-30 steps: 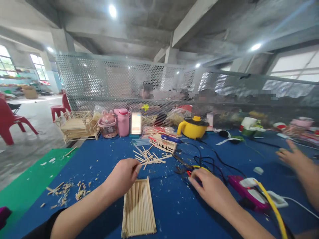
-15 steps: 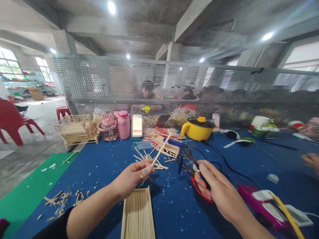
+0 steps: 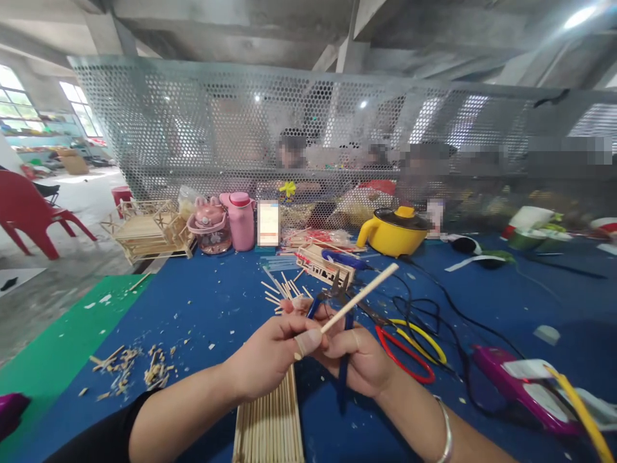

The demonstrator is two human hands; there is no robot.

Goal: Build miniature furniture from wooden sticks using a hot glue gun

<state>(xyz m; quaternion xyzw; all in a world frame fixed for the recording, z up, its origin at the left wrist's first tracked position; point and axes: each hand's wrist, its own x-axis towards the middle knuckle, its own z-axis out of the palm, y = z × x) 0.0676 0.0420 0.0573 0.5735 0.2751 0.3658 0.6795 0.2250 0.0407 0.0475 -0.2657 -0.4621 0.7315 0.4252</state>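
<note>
Between the thumb and fingers of my left hand [image 3: 274,357] is a thin wooden stick [image 3: 366,296], slanting up to the right. My right hand [image 3: 359,360] is closed around blue-handled pliers [image 3: 344,350], whose jaws point upward and look parted. Its thumb lies close to the stick; whether it touches is unclear. Below my hands lies a panel of wooden sticks side by side [image 3: 270,421], its far end hidden by my left hand. Loose short sticks [image 3: 274,292] are scattered just beyond my hands.
Scissors with red and yellow handles [image 3: 409,360] lie right of my hands, near black cables [image 3: 434,315]. Purple-white device [image 3: 525,392] sits farther right. Along the mesh partition [image 3: 193,128] stand a pink bottle [image 3: 241,222], yellow pot [image 3: 393,235] and wooden stick model [image 3: 147,231]. Scraps [image 3: 157,370] lie left.
My right hand has moved left with the pliers, away from the scissors, up to my left hand. The stick is now tipped further right. The view has shifted slightly downward.
</note>
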